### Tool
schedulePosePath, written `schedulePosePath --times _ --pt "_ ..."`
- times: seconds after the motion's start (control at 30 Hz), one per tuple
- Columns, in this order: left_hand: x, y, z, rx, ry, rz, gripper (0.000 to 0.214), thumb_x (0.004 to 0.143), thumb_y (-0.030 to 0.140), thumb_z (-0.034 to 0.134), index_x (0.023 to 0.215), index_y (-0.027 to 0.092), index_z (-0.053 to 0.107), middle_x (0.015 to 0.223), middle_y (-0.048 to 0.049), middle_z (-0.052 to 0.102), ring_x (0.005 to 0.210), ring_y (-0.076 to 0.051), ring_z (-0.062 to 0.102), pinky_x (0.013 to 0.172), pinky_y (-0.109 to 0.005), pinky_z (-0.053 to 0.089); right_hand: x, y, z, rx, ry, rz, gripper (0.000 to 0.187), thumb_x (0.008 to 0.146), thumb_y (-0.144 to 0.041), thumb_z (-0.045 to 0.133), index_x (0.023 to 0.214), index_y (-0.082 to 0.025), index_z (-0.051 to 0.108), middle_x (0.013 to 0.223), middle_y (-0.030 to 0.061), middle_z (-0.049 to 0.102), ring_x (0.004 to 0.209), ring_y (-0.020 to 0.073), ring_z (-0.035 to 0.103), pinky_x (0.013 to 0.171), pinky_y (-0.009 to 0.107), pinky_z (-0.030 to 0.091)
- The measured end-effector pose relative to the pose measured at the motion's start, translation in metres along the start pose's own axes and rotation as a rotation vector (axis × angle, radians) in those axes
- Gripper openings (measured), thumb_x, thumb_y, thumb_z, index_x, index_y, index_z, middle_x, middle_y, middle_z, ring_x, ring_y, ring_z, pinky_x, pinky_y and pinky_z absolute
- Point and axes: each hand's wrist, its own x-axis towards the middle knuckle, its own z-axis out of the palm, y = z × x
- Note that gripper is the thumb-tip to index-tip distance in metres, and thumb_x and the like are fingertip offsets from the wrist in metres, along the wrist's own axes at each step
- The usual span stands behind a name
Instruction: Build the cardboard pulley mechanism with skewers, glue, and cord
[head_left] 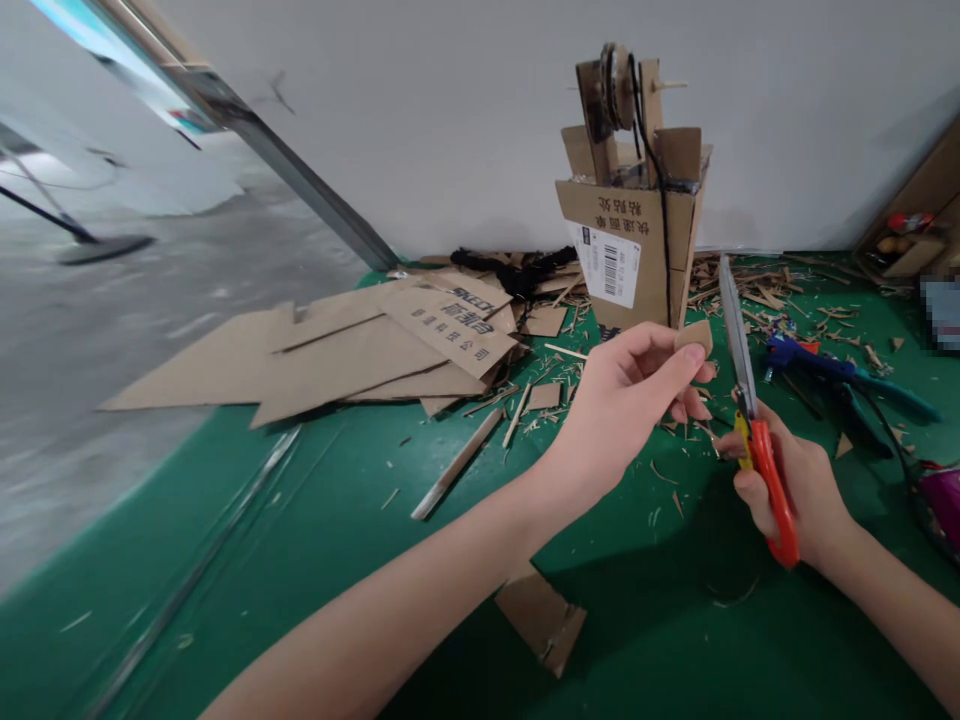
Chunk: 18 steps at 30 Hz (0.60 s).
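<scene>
- Small cardboard piece (695, 335): held above the green table, in front of the cardboard box; its upper edge slants gently up toward the right, and the thumb covers part of it, so its full long axis cannot be told.
- Left hand (622, 400): thumb and forefinger pinched together on that piece, the other fingers curled below.
- Scissors (745, 385): just right of the piece, apart from it; the long axis runs steeply from the red handles at lower right to the tips at upper left, so the blades point up and away from the person. The blades look together or nearly so.
- Right hand (802, 485): closed around the handles; whether fingers pass through the loops cannot be told.
- Cardboard box (680, 250): upright beyond the hands, near the wall, with a wheel (618, 88) mounted between uprights on top and a black cord (664, 225) hanging down its front.
- Blue tool (799, 360): lying right of the scissors among scraps.
- Cardboard sheets (337, 350): stacked flat at the left, overlapping.
- Flat stick (457, 465): on the green table (360, 520), slanting away to the right.
- Torn cardboard scrap (544, 615): near the left forearm.
</scene>
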Motion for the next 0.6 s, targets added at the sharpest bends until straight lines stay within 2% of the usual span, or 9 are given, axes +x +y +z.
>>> schedulePosePath --times 0.1,0.17,0.23,0.37,0.47,0.6 --pt "-0.0001 -0.0014 -0.0013 0.005 0.026 0.004 0.019 0.09 0.032 0.068 0.077 0.018 0.066 0.064 0.0017 0.062 0.053 -0.007 0.054 0.05 -0.02 0.043 -0.0015 0.0006 -0.0005 0.201 -0.037 0.078 0.077 0.091 -0.077 0.037 0.144 -0.021 0.041 0.114 0.013 0.072 0.093 0.0279 0.075 0.08 0.04 0.062" --pt "-0.0009 -0.0021 -0.0016 -0.015 0.023 0.014 0.018 0.089 0.032 0.068 0.077 0.018 0.067 0.061 0.0025 0.059 0.053 -0.007 0.052 0.05 -0.02 0.042 -0.002 -0.0009 -0.0013 0.353 -0.066 0.088 0.08 0.09 -0.078 0.037 0.149 -0.024 0.036 0.131 0.0149 0.063 0.116 0.0312 0.066 0.098 0.046 0.056" --pt "-0.002 -0.0023 -0.0012 -0.03 0.021 0.035 0.017 0.089 0.032 0.069 0.077 0.019 0.067 0.062 0.0026 0.059 0.053 -0.007 0.052 0.05 -0.02 0.042 -0.0019 -0.0031 -0.0017 0.461 -0.095 0.077 0.083 0.089 -0.078 0.041 0.154 -0.027 0.028 0.139 0.0146 0.057 0.126 0.0315 0.059 0.106 0.048 0.05" --pt "-0.0036 -0.0025 0.001 -0.027 0.052 0.062 0.017 0.087 0.032 0.072 0.078 0.019 0.066 0.064 0.0029 0.061 0.054 -0.007 0.055 0.05 -0.02 0.042 -0.0016 -0.0059 -0.0004 0.466 -0.153 0.066 0.097 0.084 -0.083 0.041 0.16 -0.027 0.017 0.141 0.0158 0.053 0.118 0.0319 0.059 0.091 0.047 0.057" --pt "-0.0047 -0.0028 0.0035 -0.033 0.047 0.066 0.02 0.087 0.032 0.072 0.075 0.018 0.064 0.062 0.0034 0.061 0.054 -0.007 0.057 0.05 -0.02 0.042 -0.0022 -0.0056 0.0015 0.433 -0.181 0.077 0.103 0.08 -0.089 0.038 0.159 -0.026 0.021 0.136 0.0159 0.054 0.107 0.0304 0.061 0.086 0.047 0.057" --pt "-0.0072 -0.0026 0.0073 -0.004 0.029 0.038 0.022 0.086 0.032 0.072 0.072 0.019 0.062 0.06 0.004 0.059 0.054 -0.007 0.057 0.051 -0.02 0.043 -0.0034 -0.0048 0.0021 0.424 -0.181 0.091 0.1 0.081 -0.089 0.032 0.157 -0.025 0.023 0.121 0.0139 0.056 0.089 0.0253 0.061 0.077 0.043 0.058"
